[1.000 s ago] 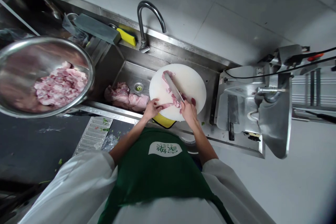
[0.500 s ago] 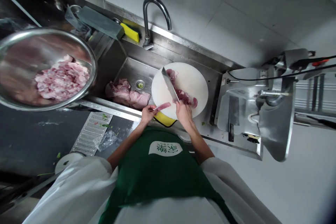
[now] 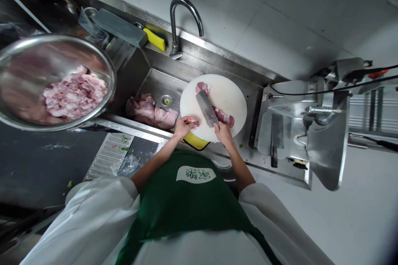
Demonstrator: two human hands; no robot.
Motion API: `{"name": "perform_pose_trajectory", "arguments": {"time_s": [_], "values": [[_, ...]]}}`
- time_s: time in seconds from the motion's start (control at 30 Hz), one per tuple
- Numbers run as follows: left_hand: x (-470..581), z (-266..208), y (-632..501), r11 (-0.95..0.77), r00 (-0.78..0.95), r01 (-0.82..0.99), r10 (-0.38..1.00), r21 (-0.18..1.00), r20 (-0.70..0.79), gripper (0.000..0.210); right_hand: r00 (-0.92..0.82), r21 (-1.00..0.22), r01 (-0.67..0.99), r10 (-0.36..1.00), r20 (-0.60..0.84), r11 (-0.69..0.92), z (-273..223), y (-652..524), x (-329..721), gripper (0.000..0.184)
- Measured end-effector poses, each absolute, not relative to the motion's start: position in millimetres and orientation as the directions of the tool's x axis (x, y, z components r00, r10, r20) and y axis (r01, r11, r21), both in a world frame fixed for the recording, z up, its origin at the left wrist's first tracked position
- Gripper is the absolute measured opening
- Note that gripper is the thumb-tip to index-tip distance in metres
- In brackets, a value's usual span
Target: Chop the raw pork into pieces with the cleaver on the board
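Observation:
My right hand is closed round the handle of a cleaver, its blade pointing up and left over a round white cutting board. Red cut meat lies to the right of the blade, partly hidden by it. Another bit of meat shows beyond its tip. At the board's near left edge, my left hand pinches a small strip of meat. Left of the board, large pale pink slabs of meat rest in the sink.
A steel bowl of meat pieces stands at the left. The faucet rises behind the steel sink. A sharpening stone and a yellow-handled tool lie behind. On the right is a slicer with a knife beside it.
My left hand has moved right and up onto the board's edge with the meat strip. The cleaver has shifted right and down, its blade now showing more of its flat side.

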State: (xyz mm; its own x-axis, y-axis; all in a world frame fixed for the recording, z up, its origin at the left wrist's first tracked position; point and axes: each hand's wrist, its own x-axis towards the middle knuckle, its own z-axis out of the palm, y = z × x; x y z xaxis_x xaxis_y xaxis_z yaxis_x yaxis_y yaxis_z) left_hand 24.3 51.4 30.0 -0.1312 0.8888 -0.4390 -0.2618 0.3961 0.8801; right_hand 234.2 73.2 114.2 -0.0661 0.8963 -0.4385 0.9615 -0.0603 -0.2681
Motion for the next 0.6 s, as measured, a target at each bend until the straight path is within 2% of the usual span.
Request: {"name": "perform_pose_trajectory", "arguments": {"time_s": [0.1,0.17,0.27,0.33,0.4,0.5,0.6], "values": [[27.5,34.8,61.1,0.384,-0.105,-0.164,0.909,0.909,-0.403,0.039,-0.059,-0.260,0.964,0.921,-0.385,-0.047,137.0,69.0,227.6,0.038],[17.7,35.0,55.3,0.343,-0.176,0.043,0.927,0.938,-0.331,0.037,-0.043,-0.269,0.962,0.944,-0.326,-0.049,153.7,64.9,217.3,0.041],[-6.0,34.4,34.4,0.252,-0.351,0.325,0.927,0.911,-0.131,0.031,-0.032,-0.315,0.949,0.980,-0.195,-0.032,170.1,61.7,200.9,0.048],[-19.2,34.7,20.1,0.244,-0.470,0.378,0.882,0.893,-0.042,0.018,-0.038,-0.340,0.940,0.989,-0.142,-0.013,167.8,61.2,190.8,0.051],[-25.0,35.6,10.8,0.238,-0.539,0.394,0.842,0.888,0.013,0.011,-0.062,-0.331,0.944,0.981,-0.185,-0.002,153.6,60.2,181.5,0.050],[-17.8,36.3,10.4,0.164,-0.451,0.445,0.891,0.880,0.062,0.012,-0.105,-0.264,0.965,0.918,-0.383,0.000,122.3,57.3,171.4,0.039],[1.1,32.2,23.7,0.019,-0.193,0.497,0.977,0.867,0.089,0.015,-0.129,-0.258,0.966,0.885,-0.448,0.010,99.0,57.9,171.6,0.036]]}}
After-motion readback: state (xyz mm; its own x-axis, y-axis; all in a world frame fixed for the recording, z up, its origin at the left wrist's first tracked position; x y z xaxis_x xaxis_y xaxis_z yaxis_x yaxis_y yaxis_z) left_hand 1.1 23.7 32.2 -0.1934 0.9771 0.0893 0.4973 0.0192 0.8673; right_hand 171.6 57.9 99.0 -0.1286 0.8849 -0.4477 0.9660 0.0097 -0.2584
